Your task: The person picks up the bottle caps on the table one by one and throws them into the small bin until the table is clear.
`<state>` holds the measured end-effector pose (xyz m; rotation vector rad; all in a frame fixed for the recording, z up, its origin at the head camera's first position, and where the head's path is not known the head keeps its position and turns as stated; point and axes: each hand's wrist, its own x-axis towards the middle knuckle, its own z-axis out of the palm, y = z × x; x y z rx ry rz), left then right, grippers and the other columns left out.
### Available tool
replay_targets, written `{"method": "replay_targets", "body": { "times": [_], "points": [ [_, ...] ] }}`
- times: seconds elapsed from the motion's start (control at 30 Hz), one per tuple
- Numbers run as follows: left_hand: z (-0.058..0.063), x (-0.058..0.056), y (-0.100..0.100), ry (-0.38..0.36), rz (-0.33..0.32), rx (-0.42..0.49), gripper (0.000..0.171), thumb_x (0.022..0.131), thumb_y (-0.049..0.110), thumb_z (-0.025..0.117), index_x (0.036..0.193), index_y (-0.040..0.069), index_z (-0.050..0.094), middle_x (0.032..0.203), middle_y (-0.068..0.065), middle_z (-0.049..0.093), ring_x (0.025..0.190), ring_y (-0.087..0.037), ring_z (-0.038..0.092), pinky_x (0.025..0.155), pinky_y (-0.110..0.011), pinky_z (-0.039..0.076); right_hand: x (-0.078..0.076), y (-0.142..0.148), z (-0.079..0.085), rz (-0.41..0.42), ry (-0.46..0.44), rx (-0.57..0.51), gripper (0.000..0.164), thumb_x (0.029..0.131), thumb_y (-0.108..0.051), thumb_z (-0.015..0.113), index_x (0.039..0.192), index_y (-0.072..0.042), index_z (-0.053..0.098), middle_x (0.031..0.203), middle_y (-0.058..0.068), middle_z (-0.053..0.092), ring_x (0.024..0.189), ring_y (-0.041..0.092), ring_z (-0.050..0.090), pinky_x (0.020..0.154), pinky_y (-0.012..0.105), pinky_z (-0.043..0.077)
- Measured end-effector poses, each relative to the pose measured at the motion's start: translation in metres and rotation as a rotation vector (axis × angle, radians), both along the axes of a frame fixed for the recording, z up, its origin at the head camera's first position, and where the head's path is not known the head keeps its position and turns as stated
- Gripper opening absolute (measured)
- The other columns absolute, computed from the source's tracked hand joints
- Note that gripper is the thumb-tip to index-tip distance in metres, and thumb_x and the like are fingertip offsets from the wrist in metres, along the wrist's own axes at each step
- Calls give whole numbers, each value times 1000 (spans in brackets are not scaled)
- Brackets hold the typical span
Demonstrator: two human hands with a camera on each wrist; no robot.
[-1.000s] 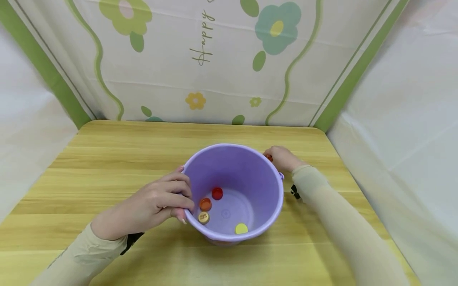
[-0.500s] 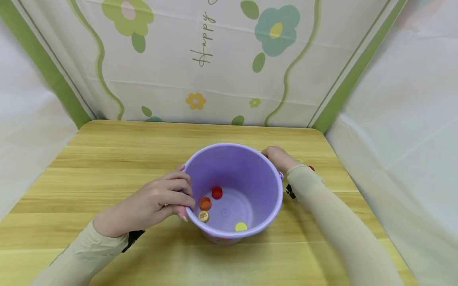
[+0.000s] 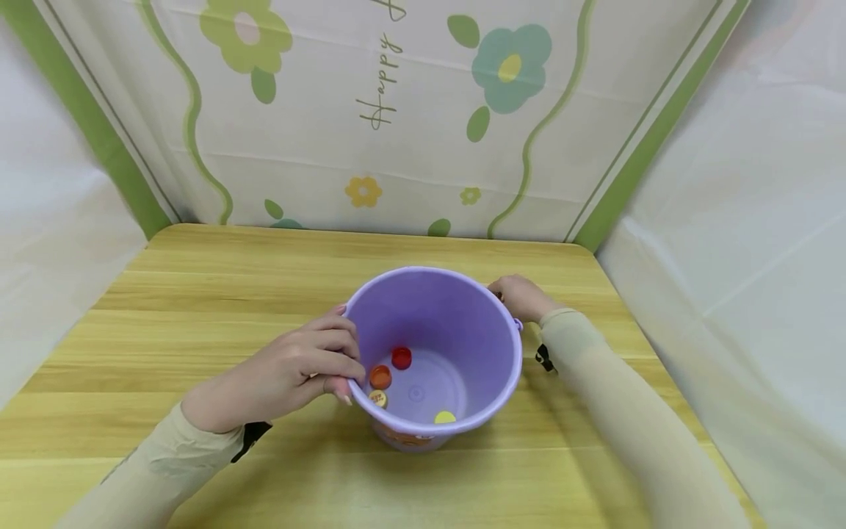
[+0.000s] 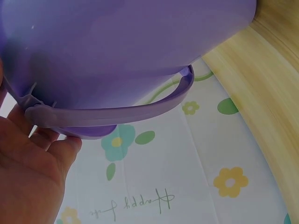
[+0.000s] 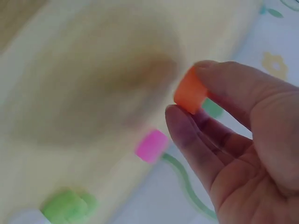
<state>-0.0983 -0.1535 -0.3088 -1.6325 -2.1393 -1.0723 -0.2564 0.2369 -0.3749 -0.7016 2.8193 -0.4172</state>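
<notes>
At the wood-grained table (image 3: 218,294), the left hand (image 3: 297,371) grips a smooth, round-rimmed purple bucket (image 3: 423,305) — the right hand (image 3: 522,297) pinches a stubby orange cylinder (image 5: 190,92).

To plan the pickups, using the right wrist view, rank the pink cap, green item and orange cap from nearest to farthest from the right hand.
1. Orange cap: pinched by the right hand.
2. Pink cap: below left of that.
3. Green item: blurred, near bottom left corner.
</notes>
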Motion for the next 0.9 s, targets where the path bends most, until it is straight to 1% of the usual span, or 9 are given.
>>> {"method": "replay_targets", "body": {
  "times": [0.1, 0.17, 0.3, 0.4, 0.53, 0.6, 0.67, 0.8, 0.9],
  "points": [
    [-1, 0, 1, -9, -2, -5, 28, 93, 40, 58, 97, 18, 74, 96, 8, 62, 104, -18, 52, 119, -51, 24, 5, 7, 16, 0, 72, -17, 23, 88, -8, 67, 110, -6, 74, 90, 7, 65, 83, 23, 58, 74, 39, 51],
    [-1, -1, 1, -9, -2, -5, 28, 93, 40, 58, 97, 18, 74, 95, 9, 62, 104, -18, 52, 119, -50, 24, 9, 10, 32, -1, 115, -57, 30, 89, -10, 68, 117, -1, 70, 95, 9, 65, 84, 23, 58, 75, 38, 51],
    [-2, 0, 1, -16, 1, -11, 29, 92, 42, 57, 97, 18, 74, 96, 9, 61, 104, -17, 52, 119, -51, 23, 26, 11, 69, 5, 203, -162, 29, 93, -9, 66, 120, 1, 68, 97, 11, 62, 82, 23, 58, 71, 36, 53],
    [-2, -1, 0, -5, -9, -4, 28, 93, 40, 57, 97, 19, 74, 96, 9, 61, 104, -17, 52, 119, -51, 23, 42, 8, 96, 10, 296, -227, 27, 93, -9, 68, 119, -2, 70, 98, 9, 62, 81, 22, 60, 71, 38, 55],
    [-3, -3, 1, 43, -32, 34, 24, 93, 36, 58, 99, 19, 73, 96, 9, 61, 104, -17, 52, 119, -51, 23, 62, 1, 120, 49, 411, -299, 26, 92, -9, 70, 118, -6, 71, 99, 5, 63, 82, 18, 62, 75, 39, 58],
    [-4, -3, 1, 64, -41, 52, 22, 93, 35, 59, 100, 18, 73, 96, 8, 61, 103, -18, 52, 119, -50, 23, 71, -3, 127, 94, 456, -333, 28, 91, -8, 72, 118, -6, 71, 99, 4, 64, 81, 15, 62, 75, 34, 58],
    [-4, -3, 1, 62, -41, 53, 22, 93, 35, 59, 100, 19, 73, 96, 8, 61, 103, -18, 52, 119, -50, 23, 78, -8, 131, 152, 494, -355, 29, 89, -6, 73, 117, -6, 71, 99, 1, 64, 81, 12, 62, 73, 27, 56],
    [-5, -3, 2, 60, -43, 54, 23, 92, 34, 59, 100, 18, 73, 97, 8, 61, 103, -18, 52, 119, -50, 23, 91, -19, 132, 274, 555, -383, 29, 85, -4, 76, 114, -6, 73, 100, 1, 64, 80, 9, 62, 68, 19, 52],
    [-5, -3, 3, 62, -45, 56, 23, 92, 34, 59, 100, 18, 73, 97, 8, 61, 103, -18, 52, 119, -50, 22, 99, -27, 130, 334, 577, -388, 29, 83, -5, 78, 112, -6, 73, 102, 2, 64, 80, 9, 61, 66, 17, 50]
  ]
}}
